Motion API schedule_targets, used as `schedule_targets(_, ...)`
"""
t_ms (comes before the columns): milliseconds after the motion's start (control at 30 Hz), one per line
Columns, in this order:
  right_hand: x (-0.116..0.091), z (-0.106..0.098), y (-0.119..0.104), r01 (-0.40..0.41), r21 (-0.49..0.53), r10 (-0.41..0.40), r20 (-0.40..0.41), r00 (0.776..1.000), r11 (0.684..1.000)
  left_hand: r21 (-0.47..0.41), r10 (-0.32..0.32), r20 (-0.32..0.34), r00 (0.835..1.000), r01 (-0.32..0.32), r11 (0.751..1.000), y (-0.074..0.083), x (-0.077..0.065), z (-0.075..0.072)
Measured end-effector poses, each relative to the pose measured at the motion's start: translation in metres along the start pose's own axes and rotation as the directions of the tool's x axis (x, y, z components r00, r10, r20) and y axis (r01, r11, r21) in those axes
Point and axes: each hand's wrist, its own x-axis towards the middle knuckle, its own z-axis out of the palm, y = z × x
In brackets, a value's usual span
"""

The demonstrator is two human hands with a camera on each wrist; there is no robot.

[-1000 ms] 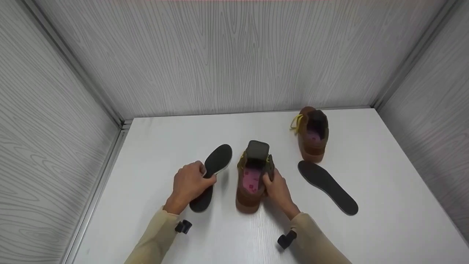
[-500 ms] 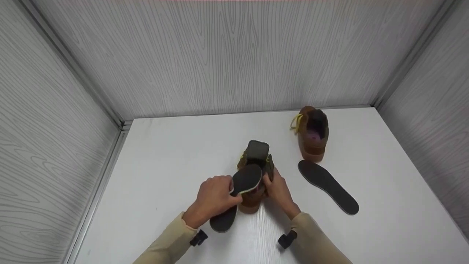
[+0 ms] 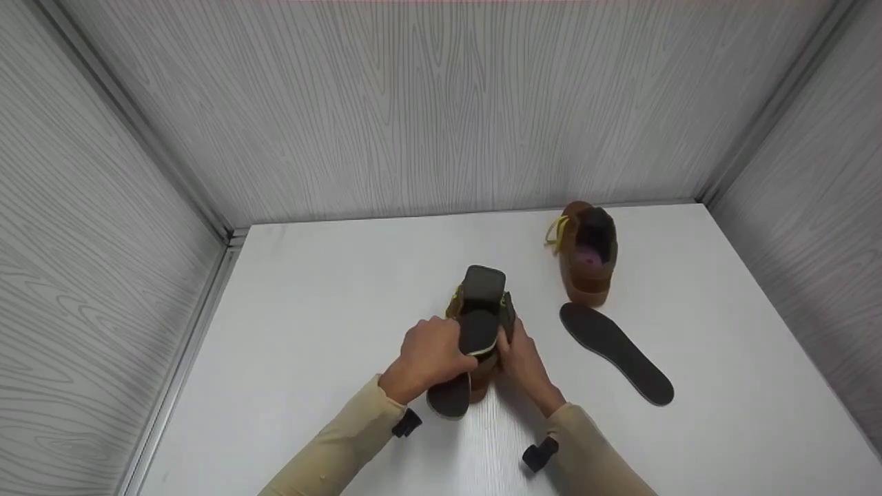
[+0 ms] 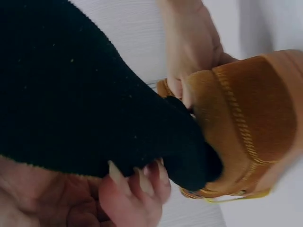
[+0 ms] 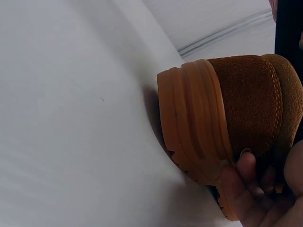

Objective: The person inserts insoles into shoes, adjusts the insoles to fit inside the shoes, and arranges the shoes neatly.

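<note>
My left hand (image 3: 433,355) grips a dark insole (image 3: 449,397) by its middle, thumb on one side and fingers on the other. The front end of this insole dips into the opening of a brown suede shoe (image 3: 484,380), while its other end sticks out past the heel. In the left wrist view the insole (image 4: 90,94) covers much of the picture and slants into the shoe (image 4: 265,109). My right hand (image 3: 526,365) holds the shoe's right side at the collar. From the right wrist view, its fingers lie against the side of the shoe (image 5: 246,94). The insole's tip is hidden inside.
A second brown shoe (image 3: 577,279) with yellow laces stands at the back right of the white table (image 3: 310,289). Another dark insole (image 3: 617,351) lies flat in front of it. Grey wood-grain panels (image 3: 441,110) wall the table at the back and sides.
My left hand has carried the insole rightward from beside the shoe to over it, and the front end has gone down into the opening. My right hand keeps its hold on the shoe.
</note>
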Motion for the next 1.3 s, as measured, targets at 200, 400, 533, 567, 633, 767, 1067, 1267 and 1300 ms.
schedule_targets(200, -0.002, 0.0, 0.006, 0.021, -0.004, -0.02, 0.067, 0.998, 1.0, 0.056, -0.03, 0.039, 0.999, 0.028, 0.998, 0.006, 0.014, 0.002)
schedule_targets(400, -0.007, -0.002, 0.008, 0.005, 0.077, -0.018, 0.17, 0.985, 0.997, 0.109, -0.072, 0.07, 0.995, 0.064, 0.992, 0.008, 0.022, 0.006)
schedule_targets(533, -0.009, -0.002, 0.009, -0.004, 0.125, -0.021, 0.194, 0.981, 0.992, 0.156, -0.083, 0.092, 0.992, 0.068, 0.985, 0.012, 0.027, 0.004)
schedule_targets(567, -0.01, -0.003, 0.008, -0.002, 0.136, -0.025, 0.197, 0.98, 0.991, 0.162, -0.083, 0.098, 0.992, 0.067, 0.985, 0.012, 0.028, 0.004)
schedule_targets(633, -0.014, -0.007, 0.0, 0.009, 0.148, -0.04, 0.203, 0.978, 0.989, 0.171, -0.083, 0.104, 0.991, 0.065, 0.983, 0.014, 0.031, 0.002)
schedule_targets(767, -0.023, -0.017, -0.018, 0.062, 0.151, -0.095, 0.222, 0.97, 0.987, 0.18, -0.087, 0.105, 0.991, 0.067, 0.981, 0.016, 0.036, 0.002)
schedule_targets(1067, -0.021, -0.015, -0.008, 0.089, 0.17, -0.124, 0.208, 0.97, 0.981, 0.25, -0.09, 0.013, 0.996, 0.084, 0.965, 0.012, 0.053, 0.023)
schedule_targets(1267, -0.021, -0.016, -0.012, 0.097, 0.136, -0.12, 0.172, 0.978, 0.986, 0.286, -0.096, -0.048, 0.994, 0.106, 0.952, 0.012, 0.061, 0.034)
schedule_targets(1300, -0.019, -0.015, -0.007, 0.103, 0.133, -0.124, 0.167, 0.978, 0.986, 0.293, -0.092, -0.059, 0.994, 0.106, 0.95, 0.013, 0.062, 0.036)
